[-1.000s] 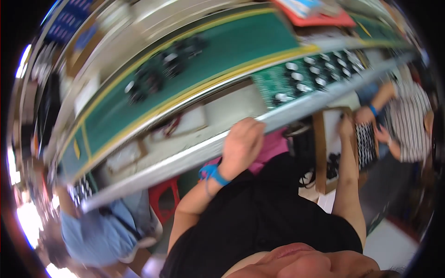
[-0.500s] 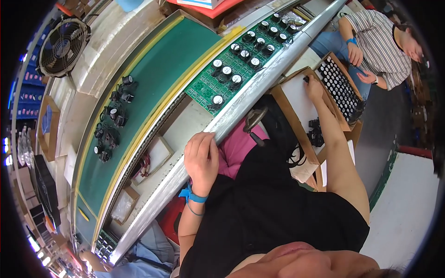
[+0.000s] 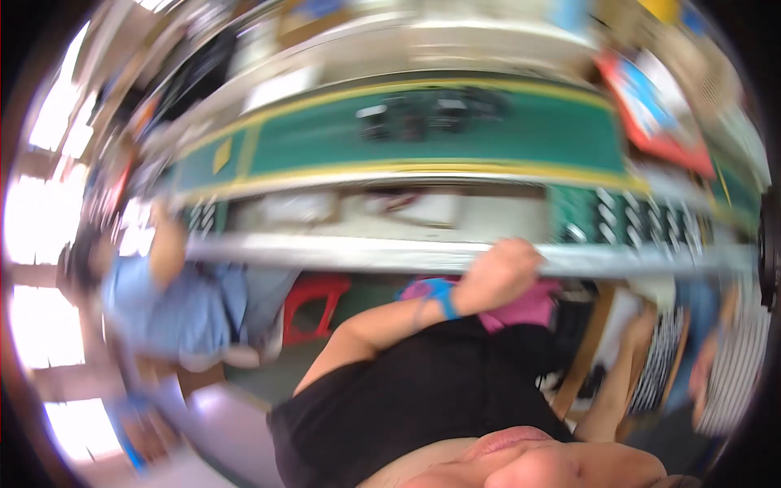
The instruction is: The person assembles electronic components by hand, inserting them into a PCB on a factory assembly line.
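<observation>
- Blurred workshop, with a long green-topped bench crossing the view from left to right and a silver metal rail along its near edge.
- At that near edge, right of the middle, the left hand lies against the rail. Its fingers look curled, but blur hides whether they hold anything.
- To the right, below the rail, the right hand is at a cardboard carton. Too smeared to tell whether its fingers are closed or spread, or hold a part.
- Dark parts sit in the carton, toward its near end, apart from that hand.
- Step in hand, as a judgement: the right hand is reaching at the carton while the left one steadies at the rail. A next move would call for a sure hold on one small part, clear of the carton's wall.
- Just right of the carton is a box of black-and-white parts.
- Above the rail, toward the bench's right end, lie green circuit boards with rows of white-topped pieces.
- Near the bench's far edge, black components form a loose row.
- Outermost, a person in blue is at the left end, and a striped sleeve shows at the right.
</observation>
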A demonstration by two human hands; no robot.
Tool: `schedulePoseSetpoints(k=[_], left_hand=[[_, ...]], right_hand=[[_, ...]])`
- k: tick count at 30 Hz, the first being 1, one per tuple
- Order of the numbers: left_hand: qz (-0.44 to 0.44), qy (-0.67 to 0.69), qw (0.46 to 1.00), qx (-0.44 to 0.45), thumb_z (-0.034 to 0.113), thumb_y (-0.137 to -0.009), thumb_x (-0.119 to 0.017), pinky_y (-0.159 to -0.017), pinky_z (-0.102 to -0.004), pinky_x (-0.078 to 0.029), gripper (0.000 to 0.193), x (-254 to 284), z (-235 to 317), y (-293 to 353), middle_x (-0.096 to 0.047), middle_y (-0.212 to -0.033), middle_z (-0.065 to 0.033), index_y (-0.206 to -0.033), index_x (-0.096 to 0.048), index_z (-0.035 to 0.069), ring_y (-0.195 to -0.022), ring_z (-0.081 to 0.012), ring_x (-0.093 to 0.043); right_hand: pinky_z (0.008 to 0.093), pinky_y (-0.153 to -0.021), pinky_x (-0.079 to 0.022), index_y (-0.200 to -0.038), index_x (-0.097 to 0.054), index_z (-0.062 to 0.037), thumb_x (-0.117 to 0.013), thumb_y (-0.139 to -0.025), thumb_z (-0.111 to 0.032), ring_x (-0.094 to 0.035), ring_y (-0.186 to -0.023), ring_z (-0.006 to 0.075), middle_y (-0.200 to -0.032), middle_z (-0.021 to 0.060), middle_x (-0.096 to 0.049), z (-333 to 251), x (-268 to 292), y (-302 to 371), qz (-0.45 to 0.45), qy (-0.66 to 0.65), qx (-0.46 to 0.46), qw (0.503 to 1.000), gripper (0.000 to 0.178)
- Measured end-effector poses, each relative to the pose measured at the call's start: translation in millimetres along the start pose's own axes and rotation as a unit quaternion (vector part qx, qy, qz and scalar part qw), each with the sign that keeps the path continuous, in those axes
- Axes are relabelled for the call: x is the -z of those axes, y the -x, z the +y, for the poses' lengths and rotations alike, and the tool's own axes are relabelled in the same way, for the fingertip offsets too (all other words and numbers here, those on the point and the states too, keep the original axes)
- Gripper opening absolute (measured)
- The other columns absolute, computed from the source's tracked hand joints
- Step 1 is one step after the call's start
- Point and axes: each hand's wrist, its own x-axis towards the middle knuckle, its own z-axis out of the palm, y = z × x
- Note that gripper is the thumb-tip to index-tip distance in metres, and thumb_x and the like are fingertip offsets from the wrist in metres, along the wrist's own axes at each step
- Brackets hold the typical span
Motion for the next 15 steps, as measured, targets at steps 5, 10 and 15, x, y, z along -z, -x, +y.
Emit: schedulePoseSetpoints(k=[5,10,15], left_hand=[[0.043,0.09,0.995,0.002,0.016,-0.081,-0.063,-0.069,-0.0416,-0.047,0.008,-14.6,2.9,4.8,-0.059,-0.08,-0.0092,-0.082,-0.063,0.008,-0.081,-0.029,-0.058],[0.052,0.098,0.993,0.028,0.015,-0.08,-0.063,-0.072,-0.0402,-0.048,0.008,-25.7,0.5,11.3,-0.063,-0.081,-0.0079,-0.082,-0.066,0.008,-0.083,-0.028,-0.059],[0.046,0.094,0.994,0.032,0.014,-0.08,-0.063,-0.073,-0.0407,-0.048,0.009,-25.5,-3.3,5.4,-0.063,-0.081,-0.009,-0.083,-0.066,0.006,-0.083,-0.029,-0.06]], right_hand=[[0.0403,-0.097,-0.044,-0.116,-0.058,0.005,-0.042,-0.09,-0.004,-0.058,-0.105,0.0324,-0.114,0.0208,-0.06,-31.7,-4.5,-23.0,-0.013,-0.182,0.099,0.978,0.032],[0.0389,-0.089,-0.046,-0.111,-0.06,0.0046,-0.049,-0.089,-0.006,-0.059,-0.098,0.0308,-0.107,0.0198,-0.062,-105.4,-27.0,-101.8,0.018,-0.269,0.156,0.95,0.028],[0.0375,-0.082,-0.048,-0.107,-0.062,0.0042,-0.056,-0.087,-0.008,-0.061,-0.091,0.0292,-0.101,0.0188,-0.063,-156.0,28.0,-85.3,0.065,-0.318,0.14,0.935,0.024]])
